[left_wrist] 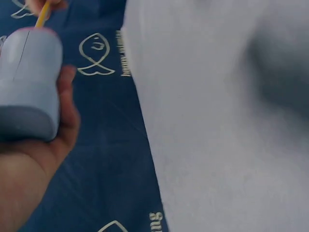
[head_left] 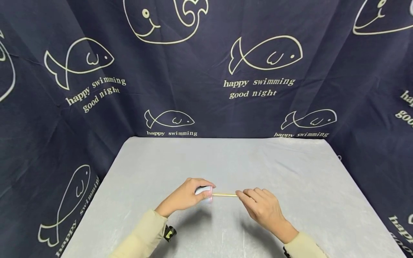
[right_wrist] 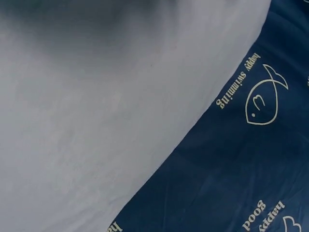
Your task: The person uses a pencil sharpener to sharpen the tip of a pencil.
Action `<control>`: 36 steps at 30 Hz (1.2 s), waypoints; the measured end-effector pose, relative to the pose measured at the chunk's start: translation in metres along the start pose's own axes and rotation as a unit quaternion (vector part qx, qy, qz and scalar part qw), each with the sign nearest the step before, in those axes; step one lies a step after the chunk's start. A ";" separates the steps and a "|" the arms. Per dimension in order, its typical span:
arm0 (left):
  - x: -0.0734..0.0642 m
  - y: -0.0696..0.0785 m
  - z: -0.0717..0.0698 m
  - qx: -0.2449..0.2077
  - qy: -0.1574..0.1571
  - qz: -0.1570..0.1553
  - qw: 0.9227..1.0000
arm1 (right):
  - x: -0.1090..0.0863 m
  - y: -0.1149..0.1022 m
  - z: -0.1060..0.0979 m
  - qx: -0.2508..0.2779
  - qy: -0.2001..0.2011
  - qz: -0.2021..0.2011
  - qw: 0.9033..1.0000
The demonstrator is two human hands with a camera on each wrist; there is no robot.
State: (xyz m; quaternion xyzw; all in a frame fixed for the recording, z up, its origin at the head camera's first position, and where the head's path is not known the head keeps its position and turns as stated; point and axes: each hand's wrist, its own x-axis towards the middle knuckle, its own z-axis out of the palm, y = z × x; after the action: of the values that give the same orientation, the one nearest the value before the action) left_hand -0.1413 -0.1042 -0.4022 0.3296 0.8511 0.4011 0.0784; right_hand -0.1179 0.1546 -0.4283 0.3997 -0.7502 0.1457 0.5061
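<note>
In the head view my left hand [head_left: 187, 194] grips a pale blue pencil sharpener [head_left: 201, 190] with a pink rim, tipped on its side so the pink end faces right. The left wrist view shows its rounded body [left_wrist: 30, 67] lying in the palm, thumb or finger along one side. A thin yellow pencil [head_left: 224, 195] runs level from the pink end to my right hand [head_left: 262, 208], which pinches its far end between thumb and fingertips. The pencil's other tip is hidden at the sharpener's end. Both hands are raised over the table, casting shadows.
A white cloth covers the table [head_left: 222, 157]. Dark blue curtains [head_left: 206, 89] with fish drawings and lettering hang behind it and at both sides. Black bands [head_left: 169, 233] show at the cuffs of the cream sleeves [head_left: 142, 233].
</note>
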 end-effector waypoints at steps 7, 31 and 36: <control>0.004 -0.002 -0.004 -0.096 -0.061 0.008 0.993 | 0.012 -0.002 -0.002 -0.020 0.039 -0.038 0.998; 0.002 -0.016 0.023 0.341 0.177 0.297 0.874 | 0.016 0.019 -0.008 0.306 -0.392 0.395 0.772; 0.003 -0.012 0.008 0.283 0.159 0.238 0.915 | 0.012 0.014 -0.010 0.197 -0.308 0.253 0.896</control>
State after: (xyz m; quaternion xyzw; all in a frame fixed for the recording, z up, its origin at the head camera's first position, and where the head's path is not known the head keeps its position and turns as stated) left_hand -0.1465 -0.1027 -0.4155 0.4623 0.8268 0.1974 -0.2524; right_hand -0.1242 0.1642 -0.4111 0.3128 -0.9004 0.2831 0.1064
